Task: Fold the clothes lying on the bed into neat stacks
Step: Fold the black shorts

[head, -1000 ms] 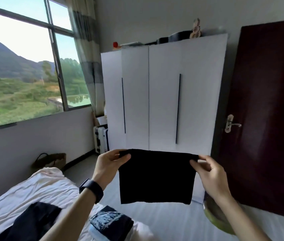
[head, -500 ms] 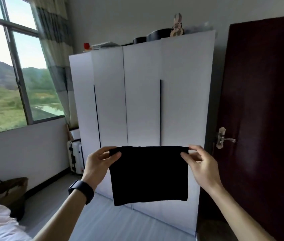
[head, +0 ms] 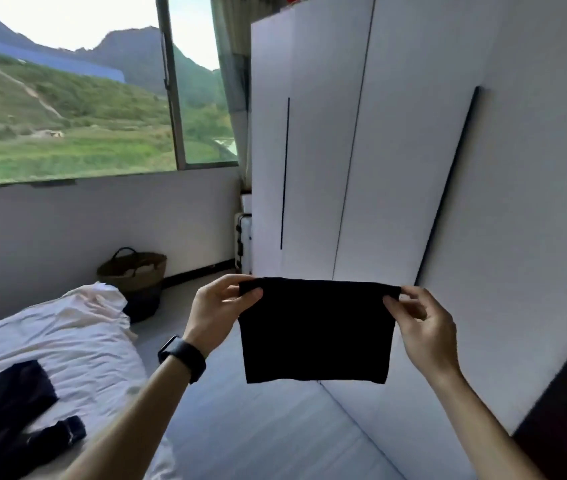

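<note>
Both hands pinch the top corners of a folded black garment (head: 316, 330) — left hand (head: 218, 315), right hand (head: 422, 329) — holding it in the air right of the bed (head: 77, 341), before the white wardrobe (head: 396, 168).

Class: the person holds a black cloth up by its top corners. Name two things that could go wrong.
The left hand and right hand merely pinch corners of the black cloth, which hangs over the floor: a slip would likely drop it there. The rumpled bed sheet could spoil a neat fold.
</note>
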Demonstrator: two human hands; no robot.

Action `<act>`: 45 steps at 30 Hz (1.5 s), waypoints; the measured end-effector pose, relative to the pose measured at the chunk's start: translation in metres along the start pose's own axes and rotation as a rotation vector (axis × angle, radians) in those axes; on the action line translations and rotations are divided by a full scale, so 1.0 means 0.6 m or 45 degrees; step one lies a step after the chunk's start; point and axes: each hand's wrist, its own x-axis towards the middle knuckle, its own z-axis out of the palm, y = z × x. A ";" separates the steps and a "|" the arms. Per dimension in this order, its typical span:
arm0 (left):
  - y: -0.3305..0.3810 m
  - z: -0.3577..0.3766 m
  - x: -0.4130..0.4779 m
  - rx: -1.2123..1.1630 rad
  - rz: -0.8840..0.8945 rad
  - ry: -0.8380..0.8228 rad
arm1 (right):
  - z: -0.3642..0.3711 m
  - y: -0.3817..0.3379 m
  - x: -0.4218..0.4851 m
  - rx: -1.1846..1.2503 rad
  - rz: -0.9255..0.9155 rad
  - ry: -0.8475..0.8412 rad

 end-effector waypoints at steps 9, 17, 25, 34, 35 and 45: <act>-0.273 -0.055 -0.030 0.092 -0.309 0.577 | 0.273 0.198 0.092 -0.005 0.173 -0.555; -0.404 -0.061 -0.122 0.100 -0.750 1.195 | 0.530 0.334 0.100 -0.067 0.274 -1.216; -0.459 -0.029 -0.164 0.166 -0.912 1.915 | 0.762 0.355 0.078 -0.064 -0.017 -1.908; -0.493 -0.036 -0.213 0.119 -0.948 2.482 | 0.920 0.267 -0.042 -0.075 -0.278 -2.438; -0.501 -0.047 -0.220 0.103 -0.953 2.520 | 0.937 0.261 -0.060 -0.080 -0.297 -2.466; -0.568 -0.160 -0.261 -0.030 -1.140 2.640 | 1.085 0.234 -0.206 -0.260 -0.420 -2.619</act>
